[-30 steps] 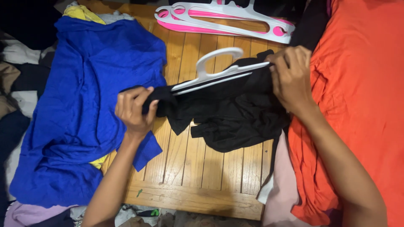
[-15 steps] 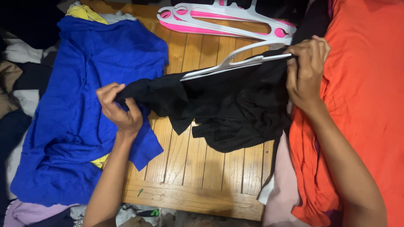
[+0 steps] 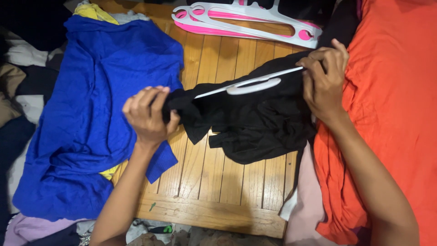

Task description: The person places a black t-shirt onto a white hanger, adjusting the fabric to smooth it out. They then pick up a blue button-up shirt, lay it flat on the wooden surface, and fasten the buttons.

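Observation:
A black garment (image 3: 255, 120) is stretched between my two hands above a wooden slatted surface (image 3: 214, 182). My left hand (image 3: 146, 115) grips the garment's left end in a closed fist. My right hand (image 3: 324, 82) pinches the garment's right end together with a white plastic hanger (image 3: 252, 84). The hanger lies across the top of the black cloth, its hook pointing left, partly tucked into the fabric.
A blue garment (image 3: 95, 109) is spread at the left over yellow and pale clothes. Pink and white hangers (image 3: 246, 20) lie at the top. Orange fabric (image 3: 396, 114) covers the right side. Pale pink cloth (image 3: 307, 200) sits by my right forearm.
My hands spread apart and pulled the black garment out, then my left hand came back in a little and turned. The hanger now lies lower across the cloth.

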